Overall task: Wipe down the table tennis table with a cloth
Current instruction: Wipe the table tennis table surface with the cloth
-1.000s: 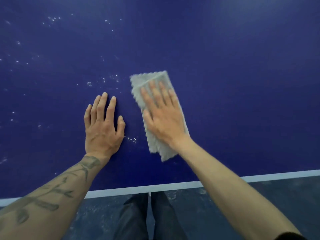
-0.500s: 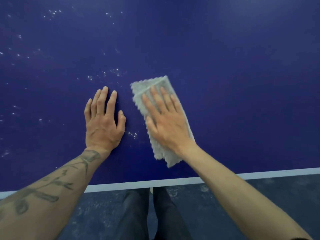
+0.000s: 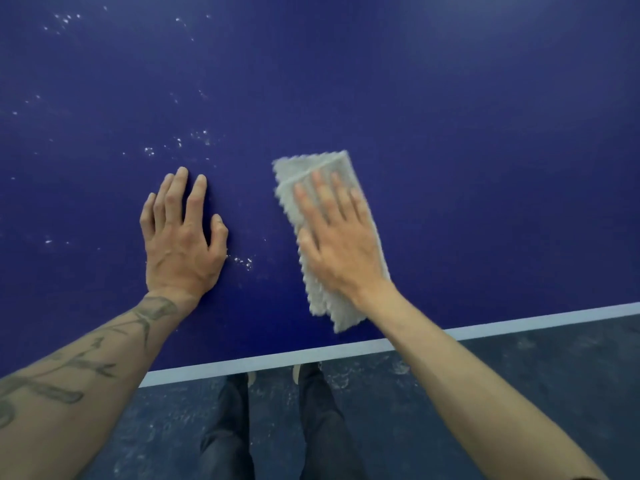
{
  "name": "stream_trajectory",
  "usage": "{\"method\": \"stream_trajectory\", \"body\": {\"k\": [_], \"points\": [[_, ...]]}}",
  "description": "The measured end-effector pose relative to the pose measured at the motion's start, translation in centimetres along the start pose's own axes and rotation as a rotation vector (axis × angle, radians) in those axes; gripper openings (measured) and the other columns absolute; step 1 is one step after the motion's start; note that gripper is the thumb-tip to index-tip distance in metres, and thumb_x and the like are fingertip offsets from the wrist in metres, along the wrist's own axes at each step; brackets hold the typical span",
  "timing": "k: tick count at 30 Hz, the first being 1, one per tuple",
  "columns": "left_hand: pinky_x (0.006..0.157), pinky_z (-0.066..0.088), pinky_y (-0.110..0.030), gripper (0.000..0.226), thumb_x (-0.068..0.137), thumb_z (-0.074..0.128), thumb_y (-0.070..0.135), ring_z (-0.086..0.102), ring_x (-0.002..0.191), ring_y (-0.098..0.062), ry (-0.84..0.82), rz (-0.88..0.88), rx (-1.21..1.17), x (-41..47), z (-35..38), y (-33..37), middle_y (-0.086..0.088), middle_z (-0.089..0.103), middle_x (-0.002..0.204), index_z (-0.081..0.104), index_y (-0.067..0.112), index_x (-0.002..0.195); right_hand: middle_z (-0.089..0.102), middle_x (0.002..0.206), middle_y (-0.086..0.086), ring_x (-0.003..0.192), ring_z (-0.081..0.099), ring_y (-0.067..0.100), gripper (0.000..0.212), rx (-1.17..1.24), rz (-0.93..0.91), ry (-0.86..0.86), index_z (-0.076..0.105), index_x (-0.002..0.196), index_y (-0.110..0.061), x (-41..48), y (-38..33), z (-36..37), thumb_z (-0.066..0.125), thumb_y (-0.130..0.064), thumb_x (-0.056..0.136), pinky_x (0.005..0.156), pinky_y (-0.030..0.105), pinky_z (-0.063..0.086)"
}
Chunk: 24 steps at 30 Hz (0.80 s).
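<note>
Head view: folded cloth [image 3: 327, 168] flat on table [image 3: 467, 133], near white edge line [image 3: 270, 359].
Grip: R hand [image 3: 341, 251] fingers spread, pressing cloth; L hand [image 3: 180, 244] flat on table.
Handling: prob. soft, light, bunches easily; press w/ whole palm.
Room: open surface ahead + right; specks [image 3: 242, 262] to left.

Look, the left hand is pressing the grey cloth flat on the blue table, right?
No. The right hand presses the cloth flat on the table; the left hand lies bare beside it. The head view shows this.
</note>
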<state>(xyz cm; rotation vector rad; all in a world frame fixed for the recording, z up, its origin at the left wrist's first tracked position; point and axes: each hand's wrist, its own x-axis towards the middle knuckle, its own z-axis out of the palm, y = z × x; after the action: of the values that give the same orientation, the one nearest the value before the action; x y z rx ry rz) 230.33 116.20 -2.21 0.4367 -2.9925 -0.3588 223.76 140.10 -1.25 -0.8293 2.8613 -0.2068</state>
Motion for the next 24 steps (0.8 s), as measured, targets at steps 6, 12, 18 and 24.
{"method": "stream_trajectory", "body": {"k": [6,12,18,24], "points": [[0.131,0.012,-0.050,0.058,0.106,0.042,0.033,0.022,0.159,-0.030,-0.002,0.003,0.000,0.0,0.0,-0.3,-0.012,0.027,0.170,0.037,0.010,0.159,0.003,0.180,0.007,0.166,0.001,0.025,0.067,-0.027,0.060,-0.019,0.014,0.172,-0.020,-5.6,3.6,-0.2,0.032,-0.037,0.110,0.134,0.051,0.009],[0.131,0.012,-0.048,0.057,0.107,0.042,0.033,0.021,0.159,-0.029,-0.003,0.009,0.005,-0.2,0.0,-0.3,-0.011,0.026,0.171,0.037,0.012,0.160,-0.002,0.180,0.009,0.166,-0.003,0.028,0.069,0.043,0.239,0.047,0.007,0.172,-0.020,-1.2,-3.1,0.8,0.029,-0.040,0.110,0.134,0.051,0.006],[0.131,0.011,-0.047,0.058,0.109,0.038,0.037,0.021,0.159,-0.029,-0.002,0.016,0.002,-0.2,0.0,-0.4,-0.012,0.026,0.171,0.036,0.011,0.161,0.002,0.179,0.010,0.166,0.003,0.028,0.066,0.004,0.005,-0.009,0.014,0.171,-0.017,-8.3,-3.6,1.6,0.030,-0.040,0.112,0.134,0.052,0.010],[0.132,0.011,-0.046,0.058,0.109,0.036,0.035,0.022,0.159,-0.027,-0.028,0.032,-0.120,-0.3,-0.8,-1.8,-0.009,0.028,0.171,0.034,0.013,0.162,-0.003,0.180,0.007,0.166,-0.003,0.026,0.069,0.046,0.422,0.068,0.006,0.172,-0.021,-3.6,-4.1,1.1,0.026,-0.041,0.109,0.134,0.050,0.002]]}}
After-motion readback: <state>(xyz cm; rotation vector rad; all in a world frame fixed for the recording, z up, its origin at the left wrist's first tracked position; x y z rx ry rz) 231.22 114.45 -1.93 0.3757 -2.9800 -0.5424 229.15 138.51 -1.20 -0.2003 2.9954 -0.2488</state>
